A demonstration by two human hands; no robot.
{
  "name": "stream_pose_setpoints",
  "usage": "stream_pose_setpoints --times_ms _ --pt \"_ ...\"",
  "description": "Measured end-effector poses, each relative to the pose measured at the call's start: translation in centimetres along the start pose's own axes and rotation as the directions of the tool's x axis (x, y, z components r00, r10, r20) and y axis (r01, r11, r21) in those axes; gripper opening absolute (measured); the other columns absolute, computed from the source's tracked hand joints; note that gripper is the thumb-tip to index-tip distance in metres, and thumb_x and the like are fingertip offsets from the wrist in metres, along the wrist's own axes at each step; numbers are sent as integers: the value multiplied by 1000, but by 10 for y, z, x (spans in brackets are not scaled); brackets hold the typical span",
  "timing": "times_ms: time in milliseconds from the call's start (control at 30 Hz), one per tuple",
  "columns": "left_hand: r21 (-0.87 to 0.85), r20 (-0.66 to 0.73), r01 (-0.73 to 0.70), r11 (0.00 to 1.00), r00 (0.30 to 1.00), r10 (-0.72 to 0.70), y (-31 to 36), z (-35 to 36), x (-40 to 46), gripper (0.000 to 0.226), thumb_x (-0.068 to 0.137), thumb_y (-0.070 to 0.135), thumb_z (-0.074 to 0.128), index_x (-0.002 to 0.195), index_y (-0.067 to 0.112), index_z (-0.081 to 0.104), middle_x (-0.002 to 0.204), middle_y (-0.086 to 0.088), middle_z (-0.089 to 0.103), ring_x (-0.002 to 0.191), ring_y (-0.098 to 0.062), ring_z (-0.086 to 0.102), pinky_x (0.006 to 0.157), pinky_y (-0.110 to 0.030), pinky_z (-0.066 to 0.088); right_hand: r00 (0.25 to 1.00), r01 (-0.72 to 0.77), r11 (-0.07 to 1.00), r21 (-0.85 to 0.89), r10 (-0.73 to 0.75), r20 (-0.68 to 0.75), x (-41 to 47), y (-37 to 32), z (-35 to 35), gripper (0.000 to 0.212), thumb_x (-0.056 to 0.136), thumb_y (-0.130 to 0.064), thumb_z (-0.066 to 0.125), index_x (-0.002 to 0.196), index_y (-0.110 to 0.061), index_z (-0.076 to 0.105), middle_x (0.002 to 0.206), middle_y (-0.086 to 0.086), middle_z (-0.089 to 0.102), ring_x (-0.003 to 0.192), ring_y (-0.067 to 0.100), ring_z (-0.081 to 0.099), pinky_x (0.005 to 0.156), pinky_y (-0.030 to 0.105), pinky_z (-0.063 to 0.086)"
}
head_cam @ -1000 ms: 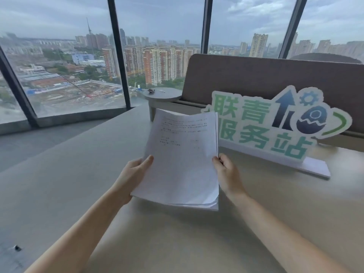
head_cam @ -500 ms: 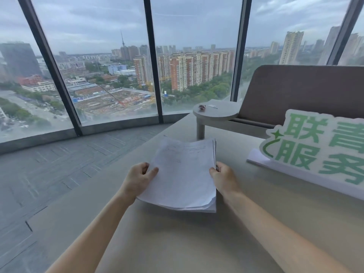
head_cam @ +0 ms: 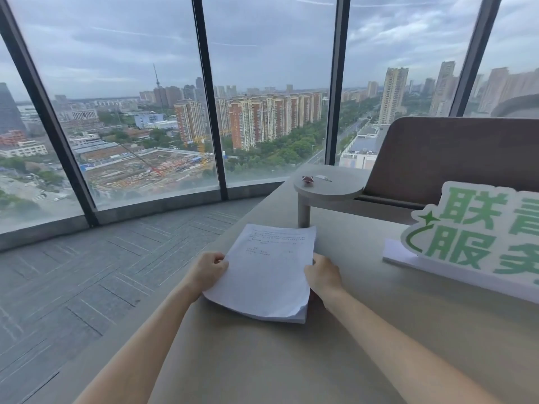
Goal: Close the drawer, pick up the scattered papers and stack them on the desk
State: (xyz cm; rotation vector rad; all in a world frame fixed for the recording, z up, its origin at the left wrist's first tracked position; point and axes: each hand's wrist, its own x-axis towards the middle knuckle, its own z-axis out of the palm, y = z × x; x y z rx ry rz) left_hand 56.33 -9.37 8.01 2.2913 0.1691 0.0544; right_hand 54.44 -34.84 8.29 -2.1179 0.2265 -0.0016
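Observation:
A stack of white printed papers [head_cam: 268, 272] lies nearly flat on the beige desk [head_cam: 291, 360], its near corners curled. My left hand [head_cam: 208, 271] grips the stack's left edge, fingers tucked under it. My right hand [head_cam: 322, 275] holds the right edge the same way. No drawer is in view.
A green and white sign [head_cam: 478, 243] on a white base stands on the desk at the right. Behind the papers a small round shelf [head_cam: 329, 186] on a post carries two small items. A brown padded panel [head_cam: 455, 158] rises behind it. Grey carpet [head_cam: 73, 287] and tall windows lie to the left.
The papers were tilted up facing me; now they have come down almost flat onto the desk. My view has turned left, and both hands keep their hold on the edges.

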Motion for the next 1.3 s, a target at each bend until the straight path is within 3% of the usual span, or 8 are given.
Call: stream_pose_setpoints --times_ms 133,267,367,467,533,633,767,1300 --pt "145 19 -36 989 999 34 -1 -3 20 25 91 17 52 93 7 75 87 -9 70 80 -20 57 68 -27 39 999 13 990 -141 -20 -46 10 -4 5 21 80 -19 46 87 -9 62 87 7 70 78 38 68 72 39 59" --pt "283 58 -95 954 995 82 3 -6 36 26 92 16 49 98 6 73 94 -11 71 86 -25 61 71 -28 44 997 50 956 -288 -62 -35 8 -11 7 19 85 -19 46 82 -5 58 90 15 70 56 36 66 47 31 55" --pt "387 73 -109 916 993 87 3 -7 43 28 89 20 47 96 6 71 97 -12 71 93 -31 65 77 -36 51 994 86 927 -365 -105 -34 9 -12 11 23 86 -17 47 66 -6 47 91 21 70 73 42 69 63 40 59" --pt "483 71 -106 869 994 82 6 -5 44 28 92 21 46 100 7 69 106 -13 67 100 -32 62 81 -36 50 995 68 903 -423 -92 -37 13 -13 16 38 89 -18 47 117 6 57 115 24 68 101 42 67 84 41 56" --pt "553 56 -102 827 995 85 8 -1 44 27 95 22 46 102 5 66 113 -16 63 105 -33 60 83 -38 48 998 48 872 -487 -66 -21 14 -15 19 71 92 -20 46 153 4 20 131 22 61 117 40 61 93 40 49" --pt "629 13 -128 767 988 154 11 6 42 24 96 20 48 110 7 62 114 -16 60 106 -33 60 84 -41 50 995 87 796 -599 -94 20 14 -18 23 56 93 -21 41 147 -6 36 133 17 61 120 37 59 95 38 46" --pt "613 -34 -164 773 972 233 7 10 38 30 97 18 46 124 18 59 117 -15 59 108 -34 61 85 -42 52 993 107 733 -672 -111 37 12 -22 25 33 94 -20 40 121 -9 55 128 15 64 119 34 60 92 35 45" --pt "469 -15 -164 868 981 194 36 -5 15 40 96 30 49 134 18 55 126 -12 60 115 -30 58 90 -40 48 994 105 805 -584 -101 41 18 -40 -8 51 93 -40 40 136 -12 45 133 17 58 122 37 55 95 41 43"
